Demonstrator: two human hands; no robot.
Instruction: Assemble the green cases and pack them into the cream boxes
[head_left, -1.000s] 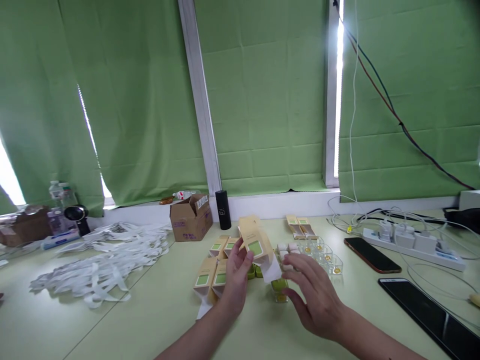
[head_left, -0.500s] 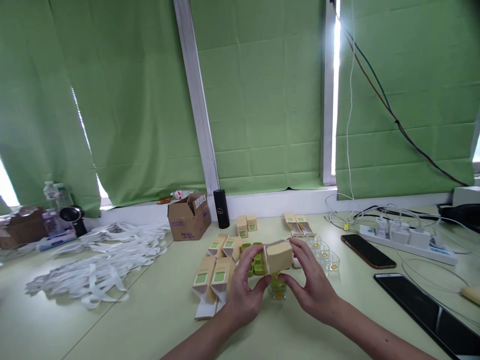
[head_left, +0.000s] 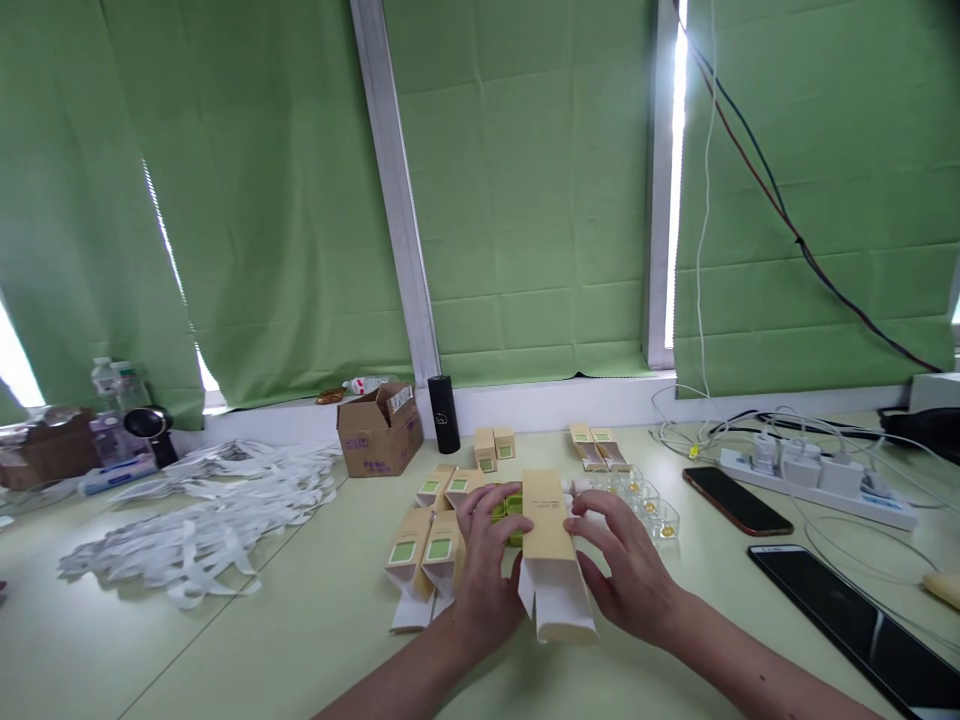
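Both my hands grip a small beige carton (head_left: 547, 520) in front of me, its white-lined end flaps spread open toward me. My left hand (head_left: 489, 555) presses on its left side with fingers and thumb. On the opposite side, my right hand (head_left: 626, 560) has its fingertips against the carton. Just behind my left hand, green-lidded containers (head_left: 500, 506) show in part. Several beige cartons with green label squares (head_left: 442, 548) stand to the left, flaps hanging open. Clear containers with yellow centres (head_left: 660, 519) sit beyond my right hand.
At left lies a heap of white straps (head_left: 217, 520). Farther back are a brown cardboard box (head_left: 379, 435), a black cylinder (head_left: 444, 415) and more small cartons (head_left: 494, 443). To the right are a phone (head_left: 737, 500), a tablet (head_left: 847, 610) and a white power strip (head_left: 817, 485) with tangled cables.
The carton has tipped so its open flaps now face me, and it has come lower. The green-lidded container seen below it is now hidden from view.
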